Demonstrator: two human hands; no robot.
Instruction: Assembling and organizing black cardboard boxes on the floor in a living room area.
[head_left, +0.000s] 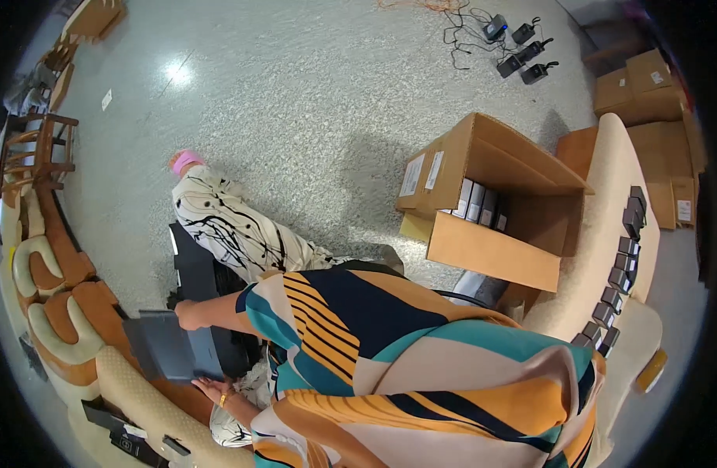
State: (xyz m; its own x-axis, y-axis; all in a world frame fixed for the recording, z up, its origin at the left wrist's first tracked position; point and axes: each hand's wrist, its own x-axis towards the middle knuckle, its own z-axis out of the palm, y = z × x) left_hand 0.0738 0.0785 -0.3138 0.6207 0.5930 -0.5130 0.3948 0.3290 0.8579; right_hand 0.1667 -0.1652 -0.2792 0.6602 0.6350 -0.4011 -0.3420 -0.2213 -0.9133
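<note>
A dark grey, flat rectangular case or panel lies at the left, low in front of me; its exact kind is unclear. My right hand is closed on its upper edge with a fist-like grip. At its lower corner is my left hand, palm partly turned up, fingers against the edge; a gold-coloured band circles that wrist. Just behind the panel are black box-like pieces, partly covered by my patterned trouser leg and right arm.
A cardboard box with its flaps up holds several small boxes. On the cream sofa arm stand several small black boxes. Black devices and cables lie on the floor. Brown-and-cream seats line the left; cartons are stacked right.
</note>
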